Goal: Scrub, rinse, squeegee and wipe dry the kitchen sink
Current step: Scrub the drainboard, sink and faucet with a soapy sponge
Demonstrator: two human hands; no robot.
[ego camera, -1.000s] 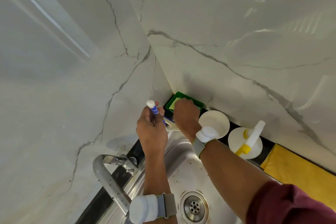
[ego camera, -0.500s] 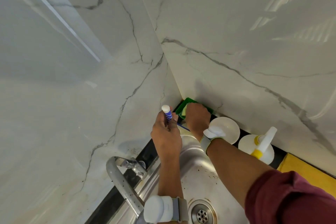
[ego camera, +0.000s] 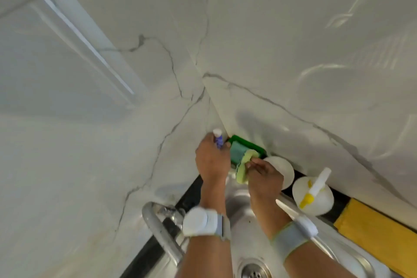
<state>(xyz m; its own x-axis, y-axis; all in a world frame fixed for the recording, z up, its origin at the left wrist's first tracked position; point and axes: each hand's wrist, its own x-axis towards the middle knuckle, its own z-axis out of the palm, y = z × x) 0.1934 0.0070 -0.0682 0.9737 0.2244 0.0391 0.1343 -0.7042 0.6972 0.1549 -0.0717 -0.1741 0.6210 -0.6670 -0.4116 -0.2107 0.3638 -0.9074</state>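
My right hand pinches a yellow-and-green sponge, held bent just above the far corner of the steel sink. My left hand grips a blue-and-white brush handle that points up; its head is hidden behind the hand. A green tray sits in the wall corner behind the sponge. The drain shows at the bottom edge, between my forearms.
A chrome tap arches at the sink's left. A white bowl, a white spray bottle with a yellow nozzle and a yellow cloth lie along the dark counter at the right. Marble walls meet close behind.
My right hand has lifted the sponge out of the green tray and drawn it back toward the sink. The left hand keeps the brush handle; the view has tilted up.
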